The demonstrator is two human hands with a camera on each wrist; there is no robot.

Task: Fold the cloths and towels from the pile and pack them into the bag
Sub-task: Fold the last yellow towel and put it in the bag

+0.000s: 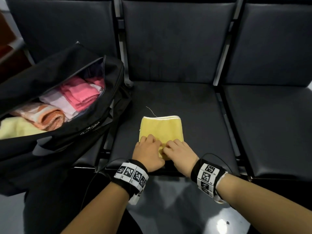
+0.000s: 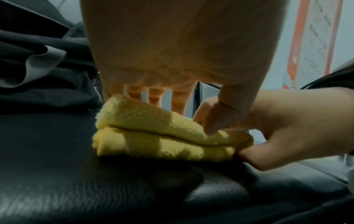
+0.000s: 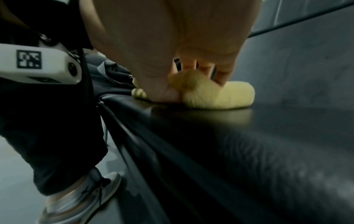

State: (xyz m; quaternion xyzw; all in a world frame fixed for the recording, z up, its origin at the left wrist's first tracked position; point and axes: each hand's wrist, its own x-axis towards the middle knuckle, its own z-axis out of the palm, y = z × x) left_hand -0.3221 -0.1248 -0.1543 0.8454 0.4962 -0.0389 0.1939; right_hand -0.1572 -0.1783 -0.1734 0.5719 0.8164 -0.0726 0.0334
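Both hands at the near edge of a folded yellow towel (image 1: 162, 128) on the middle seat (image 1: 194, 115).

My left hand (image 1: 147, 153) and right hand (image 1: 179, 153) hide that edge, thumbs under, fingers curled over, pinching it. Beside it, the open bag (image 1: 94, 132) holds folded cloths (image 1: 79, 95), partly cut off.

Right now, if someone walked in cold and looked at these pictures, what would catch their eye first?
The folded yellow towel on the middle black seat, with the left hand and right hand gripping its near edge. Next, the open black bag on the seat to the left, already packed with folded pink towels, an orange one and a pale yellow one.
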